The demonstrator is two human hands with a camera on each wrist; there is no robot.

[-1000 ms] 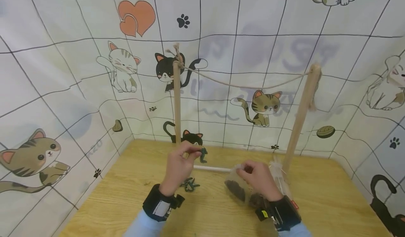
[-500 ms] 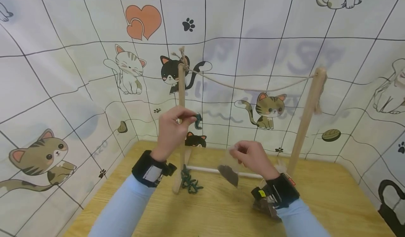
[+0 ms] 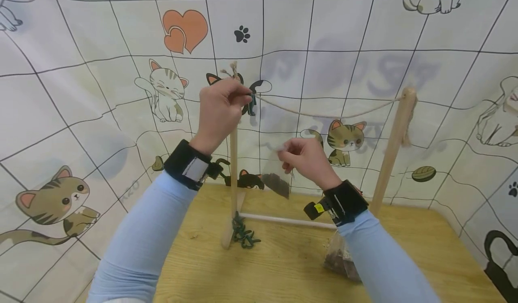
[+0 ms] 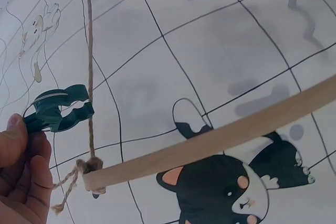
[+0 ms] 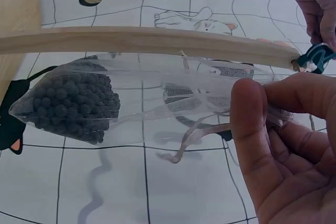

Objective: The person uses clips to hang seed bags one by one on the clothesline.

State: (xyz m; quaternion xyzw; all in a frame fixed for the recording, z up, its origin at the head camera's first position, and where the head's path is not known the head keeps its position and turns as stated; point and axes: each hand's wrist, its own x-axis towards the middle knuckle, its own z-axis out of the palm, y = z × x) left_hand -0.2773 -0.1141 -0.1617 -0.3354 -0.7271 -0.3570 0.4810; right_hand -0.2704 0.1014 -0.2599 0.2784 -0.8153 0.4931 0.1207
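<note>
My left hand pinches a green plastic clip by its handles, next to the top of the left post. In the left wrist view the clip's mouth faces the rope, its tips right at the strand. My right hand, lower and to the right, pinches the top of a sheer drawstring pouch between thumb and fingers. Dark round beads fill the pouch's bottom end, and a pale ribbon dangles from it. The pouch hangs below the rope in the head view.
Wooden posts stand at left and right, joined low down by a white bar. Several more green clips lie by the left post's foot. A clear bag of dark contents sits on the wooden table, partly behind my right sleeve.
Both hands have risen from near the table. The left carried the clip up to the rope's left end; the right lifted the pouch up and leftward.
</note>
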